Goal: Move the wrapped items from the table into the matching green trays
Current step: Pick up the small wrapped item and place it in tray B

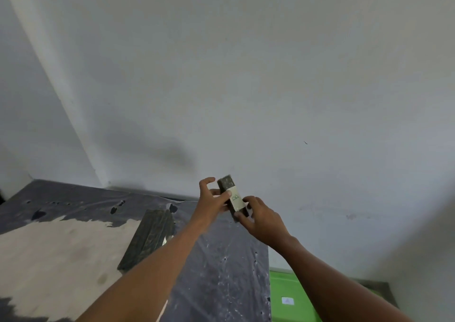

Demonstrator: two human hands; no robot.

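Observation:
I hold a small dark wrapped item [232,193] with a pale label band and a green drawing, raised above the far right part of the table. My left hand [213,199] grips its left side with thumb and fingers. My right hand [261,217] pinches its lower end. A stack of long dark wrapped items [147,238] lies on the table [221,272], left of my left forearm. A green tray [290,299] with a small white label sits lower, past the table's right edge, partly hidden by my right arm.
The table top is dark plastic sheet, torn away at the left to show pale wood [61,247]. A plain grey-white wall [246,75] rises just behind the table, with a corner at the left.

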